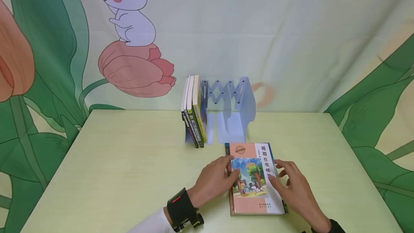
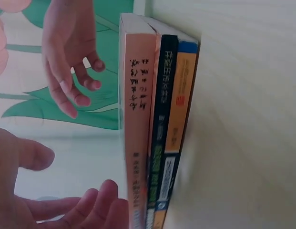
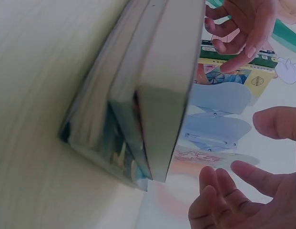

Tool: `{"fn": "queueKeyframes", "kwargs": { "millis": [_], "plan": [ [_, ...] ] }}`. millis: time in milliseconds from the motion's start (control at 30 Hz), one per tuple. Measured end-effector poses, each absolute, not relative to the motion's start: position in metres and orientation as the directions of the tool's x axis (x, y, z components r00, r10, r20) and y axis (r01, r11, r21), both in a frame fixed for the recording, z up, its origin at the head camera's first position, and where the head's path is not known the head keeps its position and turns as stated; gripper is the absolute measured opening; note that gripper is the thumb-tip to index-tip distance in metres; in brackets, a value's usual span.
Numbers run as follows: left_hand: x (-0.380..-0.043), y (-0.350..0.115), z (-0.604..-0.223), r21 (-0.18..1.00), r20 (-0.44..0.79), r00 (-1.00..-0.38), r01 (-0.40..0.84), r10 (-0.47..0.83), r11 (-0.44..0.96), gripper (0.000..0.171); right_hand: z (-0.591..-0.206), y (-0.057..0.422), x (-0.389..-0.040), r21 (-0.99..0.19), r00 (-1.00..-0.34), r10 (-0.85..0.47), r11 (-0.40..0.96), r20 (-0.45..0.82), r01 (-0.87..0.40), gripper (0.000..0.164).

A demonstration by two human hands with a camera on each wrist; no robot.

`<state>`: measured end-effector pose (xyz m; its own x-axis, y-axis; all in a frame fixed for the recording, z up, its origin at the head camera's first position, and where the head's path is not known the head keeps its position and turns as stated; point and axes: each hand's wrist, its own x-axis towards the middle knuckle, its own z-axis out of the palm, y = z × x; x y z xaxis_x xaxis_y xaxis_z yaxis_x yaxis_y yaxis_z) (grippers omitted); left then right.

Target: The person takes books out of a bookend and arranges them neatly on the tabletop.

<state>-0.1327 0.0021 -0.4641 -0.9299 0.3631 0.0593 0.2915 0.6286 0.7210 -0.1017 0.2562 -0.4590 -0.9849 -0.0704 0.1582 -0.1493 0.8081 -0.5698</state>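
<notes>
Three books lie flat in a stack near the front of the table. On top is a pink and white book (image 1: 249, 206) with a cartoon cover picture. The left wrist view shows its pink spine (image 2: 138, 119), above a dark spine (image 2: 159, 119) and an orange one (image 2: 178, 109). At the spine side is my left hand (image 1: 215, 177), fingers loosely bent, fingertips right at the edge and thumb over the cover. My right hand (image 1: 295, 188) is spread at the opposite, page side, with thumb and fingers apart. Neither hand grips a book.
Behind the stack stands a pale blue expandable book rack (image 1: 249, 105). Several books (image 1: 196, 118) stand upright in its left section, leaning slightly. The table (image 1: 129, 161) is pale yellow-green, and a printed curtain (image 1: 291, 46) hangs along its back edge.
</notes>
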Motion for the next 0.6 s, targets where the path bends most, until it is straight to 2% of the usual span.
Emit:
{"fn": "queueKeyframes", "kwargs": {
  "millis": [333, 600],
  "plan": [
    [-0.119, -0.011, -0.451, 0.494, 0.172, -0.881, 0.464, 0.441, 0.735, 0.054, -0.453, 0.245, -0.099, -0.56, -0.97, -0.131, 0.797, 0.204, -0.225, 0.049],
    [-0.114, -0.018, -0.442, 0.358, 0.182, -0.859, 0.512, 0.479, 0.781, 0.065, -0.447, 0.236, -0.099, -0.508, -0.946, -0.211, 0.803, 0.244, -0.31, 0.061]
  ]
}}
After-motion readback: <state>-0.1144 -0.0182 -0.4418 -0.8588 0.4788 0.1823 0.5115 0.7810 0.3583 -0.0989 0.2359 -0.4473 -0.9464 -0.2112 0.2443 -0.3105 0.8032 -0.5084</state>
